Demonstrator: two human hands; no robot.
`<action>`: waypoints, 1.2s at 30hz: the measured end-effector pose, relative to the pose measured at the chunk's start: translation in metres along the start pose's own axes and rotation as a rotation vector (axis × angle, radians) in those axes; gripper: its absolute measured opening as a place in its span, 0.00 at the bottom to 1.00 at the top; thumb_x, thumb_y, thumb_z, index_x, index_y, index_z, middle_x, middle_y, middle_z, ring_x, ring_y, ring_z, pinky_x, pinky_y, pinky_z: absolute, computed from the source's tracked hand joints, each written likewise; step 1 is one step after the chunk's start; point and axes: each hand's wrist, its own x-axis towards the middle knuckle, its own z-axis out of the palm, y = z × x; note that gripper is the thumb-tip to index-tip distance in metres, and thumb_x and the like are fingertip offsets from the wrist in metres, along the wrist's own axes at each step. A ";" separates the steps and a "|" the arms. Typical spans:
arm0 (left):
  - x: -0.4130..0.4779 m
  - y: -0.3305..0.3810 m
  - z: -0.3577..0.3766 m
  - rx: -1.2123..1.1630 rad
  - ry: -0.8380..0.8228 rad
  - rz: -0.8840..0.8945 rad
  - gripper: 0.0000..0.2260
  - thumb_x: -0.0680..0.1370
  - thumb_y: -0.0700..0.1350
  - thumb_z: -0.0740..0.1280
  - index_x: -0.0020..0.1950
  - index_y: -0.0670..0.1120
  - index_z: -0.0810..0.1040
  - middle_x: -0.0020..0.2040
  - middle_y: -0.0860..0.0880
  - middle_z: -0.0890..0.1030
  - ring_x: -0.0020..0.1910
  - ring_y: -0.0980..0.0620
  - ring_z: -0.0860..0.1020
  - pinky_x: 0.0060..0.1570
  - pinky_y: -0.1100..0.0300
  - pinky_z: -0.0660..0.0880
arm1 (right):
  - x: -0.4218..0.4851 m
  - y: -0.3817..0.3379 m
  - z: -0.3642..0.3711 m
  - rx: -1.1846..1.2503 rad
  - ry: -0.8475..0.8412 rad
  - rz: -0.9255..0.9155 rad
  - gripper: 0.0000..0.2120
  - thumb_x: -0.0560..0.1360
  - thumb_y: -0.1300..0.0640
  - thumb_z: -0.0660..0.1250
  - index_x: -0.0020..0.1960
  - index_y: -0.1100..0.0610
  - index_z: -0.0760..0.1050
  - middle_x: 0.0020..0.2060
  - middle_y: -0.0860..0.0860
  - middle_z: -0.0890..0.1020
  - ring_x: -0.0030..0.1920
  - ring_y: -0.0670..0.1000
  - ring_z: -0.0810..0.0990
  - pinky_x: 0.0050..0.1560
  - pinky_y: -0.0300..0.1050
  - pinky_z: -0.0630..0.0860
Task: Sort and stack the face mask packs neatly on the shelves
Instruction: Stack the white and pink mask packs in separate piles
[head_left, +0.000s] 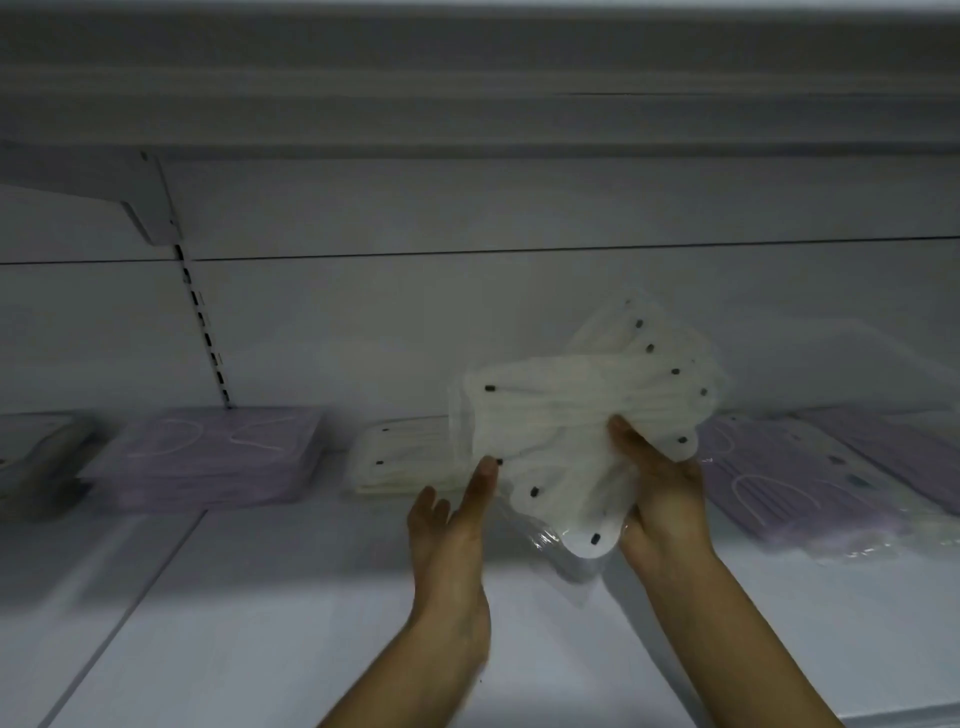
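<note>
My right hand clasps fanned white mask packs for squaring; my left hand, fingers released, steadies their edge.

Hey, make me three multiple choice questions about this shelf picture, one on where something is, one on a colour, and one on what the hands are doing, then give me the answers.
1. Where does the white stack of mask packs lie on the shelf?
A. Right of the left purple stack
B. Left of the grey item at the far left
C. On the upper shelf

2. What colour are the packs lying at the right of the shelf?
A. Green
B. Purple
C. Black

3. How does the right hand stand?
A. Flat on the shelf
B. Hanging idle, holding nothing
C. Gripping a fanned bundle of white packs

Answers:
1 A: it sits just right of the left purple stack.
2 B: the right packs show purple through their wrap.
3 C: the right hand holds the white bundle from below, while the left hand reaches toward it with straight fingers.
</note>
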 end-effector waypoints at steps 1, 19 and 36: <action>0.003 0.004 0.000 -0.019 -0.151 -0.043 0.46 0.60 0.59 0.81 0.73 0.45 0.68 0.65 0.49 0.77 0.65 0.50 0.75 0.64 0.55 0.67 | -0.001 0.001 0.001 0.022 -0.029 0.066 0.26 0.69 0.65 0.71 0.66 0.64 0.73 0.59 0.58 0.81 0.59 0.59 0.81 0.56 0.56 0.79; 0.038 0.040 -0.050 0.491 -0.424 0.292 0.15 0.68 0.25 0.71 0.47 0.42 0.81 0.41 0.52 0.86 0.43 0.55 0.84 0.40 0.65 0.79 | 0.017 -0.001 -0.064 -1.029 -0.302 0.073 0.68 0.51 0.61 0.84 0.77 0.45 0.44 0.57 0.51 0.74 0.53 0.46 0.79 0.42 0.35 0.78; 0.032 0.024 -0.066 0.667 -0.446 0.324 0.38 0.67 0.34 0.77 0.67 0.62 0.66 0.59 0.60 0.75 0.54 0.71 0.75 0.50 0.72 0.73 | 0.028 -0.007 -0.054 -1.070 -0.081 -0.364 0.06 0.73 0.62 0.72 0.40 0.54 0.78 0.33 0.43 0.80 0.30 0.36 0.74 0.34 0.27 0.67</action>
